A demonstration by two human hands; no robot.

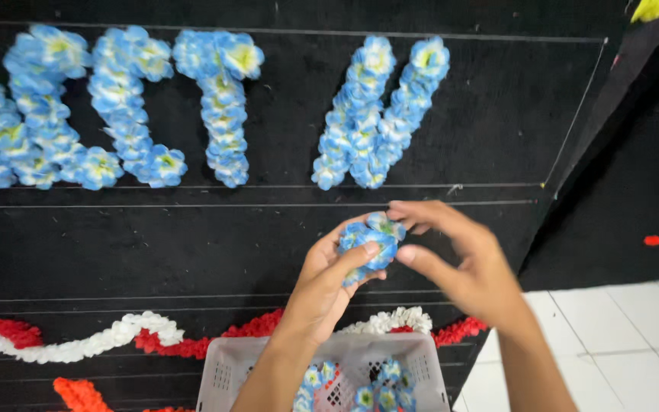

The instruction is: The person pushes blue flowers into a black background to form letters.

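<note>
A: A blue-and-white paper flower [370, 243] is held up over the black board [451, 130], pinched between both hands. The left hand [328, 284] is curled under and around it, thumb pressed on its front face. The right hand [473, 263] is closed on its right edge, thumb and forefinger set against the petals.

B: So neither hand is spread wide?

A: No. Both are narrowed onto the one flower, which is carried clear of the board and not yet touching it.

B: And just below?

A: A pale plastic basket [230, 366] is seen at the bottom edge, under the wrists. More blue flowers [379, 385] are lying inside it.

B: What has been laid out already?

A: Above the hands, shapes like letters have been formed from the same blue flowers. A slanted double stroke [379, 114] is placed nearest, straight above the held flower. Further left, an upright column [223, 107] and a fuller cluster [47, 114] are seen.

B: How far along is it judged to be?

A: Partway, it would seem. Black board is left bare to the right of the slanted stroke, inside the chalked lines. A red-and-white garland [116, 339] is already run along the lower edge. A white tiled floor [619, 336] is seen at the lower right.
</note>
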